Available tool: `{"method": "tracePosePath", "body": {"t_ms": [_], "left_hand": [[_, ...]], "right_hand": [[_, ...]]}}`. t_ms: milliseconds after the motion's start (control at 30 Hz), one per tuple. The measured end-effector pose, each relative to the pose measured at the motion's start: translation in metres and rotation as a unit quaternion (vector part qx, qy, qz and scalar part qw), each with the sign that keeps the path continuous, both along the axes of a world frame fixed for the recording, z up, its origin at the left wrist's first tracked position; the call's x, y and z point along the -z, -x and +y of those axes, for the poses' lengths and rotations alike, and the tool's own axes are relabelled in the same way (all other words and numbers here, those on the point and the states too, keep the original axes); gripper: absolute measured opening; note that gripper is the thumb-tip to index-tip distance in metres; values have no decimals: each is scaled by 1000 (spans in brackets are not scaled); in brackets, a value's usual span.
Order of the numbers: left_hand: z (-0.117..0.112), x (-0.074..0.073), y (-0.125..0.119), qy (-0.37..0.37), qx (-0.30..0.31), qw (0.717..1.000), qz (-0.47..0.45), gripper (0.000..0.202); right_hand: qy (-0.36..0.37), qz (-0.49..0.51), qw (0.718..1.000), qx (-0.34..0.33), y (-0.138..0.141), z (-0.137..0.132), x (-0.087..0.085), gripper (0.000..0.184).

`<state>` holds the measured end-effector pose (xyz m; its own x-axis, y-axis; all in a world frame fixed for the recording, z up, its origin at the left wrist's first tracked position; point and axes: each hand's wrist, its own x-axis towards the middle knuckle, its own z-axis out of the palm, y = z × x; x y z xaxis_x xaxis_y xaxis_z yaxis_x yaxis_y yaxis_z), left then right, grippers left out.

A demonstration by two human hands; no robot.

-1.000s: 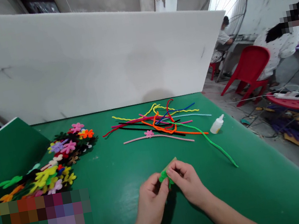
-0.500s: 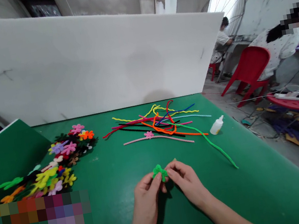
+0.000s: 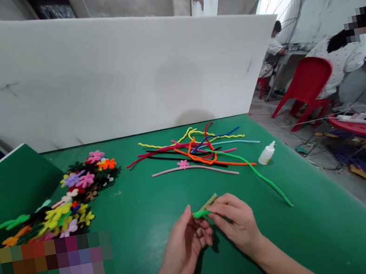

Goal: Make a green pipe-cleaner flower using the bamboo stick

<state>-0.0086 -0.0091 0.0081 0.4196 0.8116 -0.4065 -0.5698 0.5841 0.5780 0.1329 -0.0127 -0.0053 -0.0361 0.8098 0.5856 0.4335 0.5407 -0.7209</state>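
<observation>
A white panel (image 3: 104,75) spanned the far side of a smooth green tabletop (image 3: 137,258), with a molded red chair (image 3: 316,71) beyond at right. Fuzzy, multicolored flower shapes (image 3: 85,179) lay heaped at left; fuzzy, bendy stems (image 3: 204,159) crisscrossed at far center. Near center, the left hand (image 3: 183,241) curled loosely, its grip impossible to tell, while the right hand (image 3: 236,219) pinched. A white nozzle-topped bottle (image 3: 267,154) sat right of the stems. The looped green fuzzy piece (image 3: 202,214) was between the hands, in the right fingertips, beside a slim tan stick (image 3: 211,199). A petaled pink flower (image 3: 183,164) lay beyond.
</observation>
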Motion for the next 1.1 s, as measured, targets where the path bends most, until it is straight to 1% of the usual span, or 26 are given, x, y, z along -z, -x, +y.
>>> {"method": "tracePosePath", "body": {"t_ms": [33, 100, 200, 267, 333, 400, 467, 567, 633, 700, 833, 900, 967, 1100], "left_hand": [[0, 0, 1, 1, 5, 1000, -11, 23], [0, 1, 3, -27, 9, 1000, 0, 15], [0, 1, 3, -96, -11, 992, 85, 13], [-1, 0, 2, -140, -30, 976, 166, 13], [-2, -1, 1, -184, -39, 951, 244, 16], [-2, -2, 0, -216, -41, 929, 299, 20], [-2, -3, 0, -226, -36, 923, 309, 22], [-1, -2, 2, -209, -18, 943, 260, 25], [0, -1, 3, -198, 0, 952, 234, 28], [1, 0, 5, -204, 27, 948, 241, 29], [4, -3, 8, -252, 100, 914, 303, 25], [5, -6, 9, -276, 125, 897, 320, 24], [5, -8, 9, -296, 131, 888, 326, 25], [4, -8, 7, -320, 109, 875, 345, 26]], "right_hand": [[-11, -11, 1000, -9, 0, 0, 0, 16], [-10, -3, 1000, -26, 0, -2, 0, 20], [50, 67, 996, -39, 2, -4, -2, 23], [113, 117, 986, -46, 3, -4, -2, 20], [175, 159, 970, -61, 5, -3, -2, 16], [220, 193, 953, -76, 6, -1, -2, 17], [249, 216, 940, -88, 7, 0, -4, 21], [286, 223, 924, -120, 5, 2, -7, 25], [295, 208, 922, -143, 2, 2, -8, 23], [282, 169, 932, -152, -1, 1, -7, 19], [229, 65, 961, -143, -3, 1, -6, 12], [212, 43, 968, -129, -2, 1, -6, 11], [213, 44, 970, -111, 0, 0, -8, 11], [245, 82, 963, -71, 5, -1, -9, 14]]}}
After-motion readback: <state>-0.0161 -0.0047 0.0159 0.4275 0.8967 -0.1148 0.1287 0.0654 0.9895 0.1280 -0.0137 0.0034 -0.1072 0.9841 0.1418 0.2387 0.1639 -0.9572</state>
